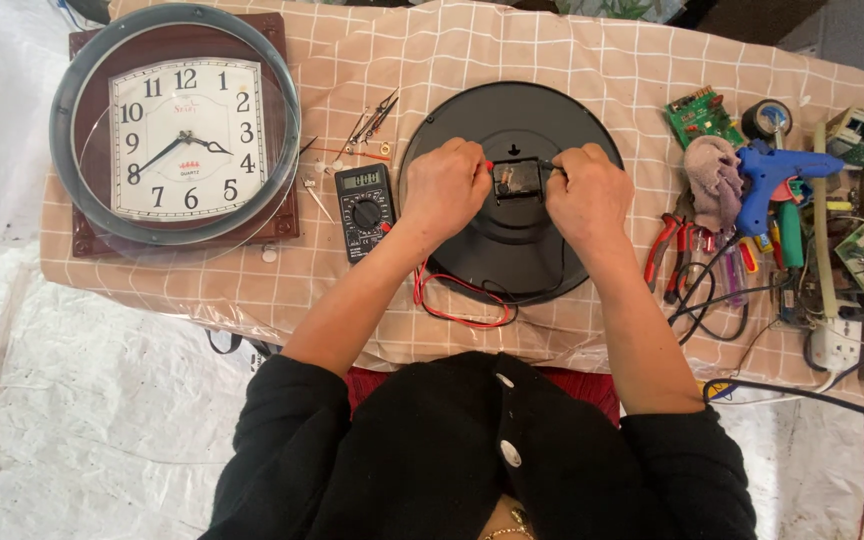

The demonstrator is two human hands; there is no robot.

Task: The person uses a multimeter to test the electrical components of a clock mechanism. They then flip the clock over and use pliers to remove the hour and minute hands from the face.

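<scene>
1. Clock movement (518, 181), a small dark box, sits at the centre of the round black clock back (472, 130), which lies face down on the checked tablecloth (592, 70).
2. On one side of the movement, the left hand (445, 188) is pinched shut on a red probe (489, 166) whose tip touches the movement's edge.
3. On the opposite side, the right hand (588, 195) is closed on a black probe (549, 165), its tip also at the movement.
4. Red and black leads (457, 300) loop off the near rim of the clock back and run to the digital multimeter (363, 207) lying just beside it, on the left-hand side.
5. Beyond the multimeter, further from the clock back, lie loose clock hands (377, 115) and a square-faced wall clock (186, 136) inside a round grey frame.
6. Across from these, well apart from the clock back, lie red-handled pliers (660, 247), a blue glue gun (774, 178), a rag (714, 180) and green circuit boards (700, 114).
7. By my judgement, the step in hand is an electrical check of the movement, both probes set on its contacts.
8. A next move would call for steady tips and a glance at the meter's display; whether the probes truly meet metal is too small to tell.
</scene>
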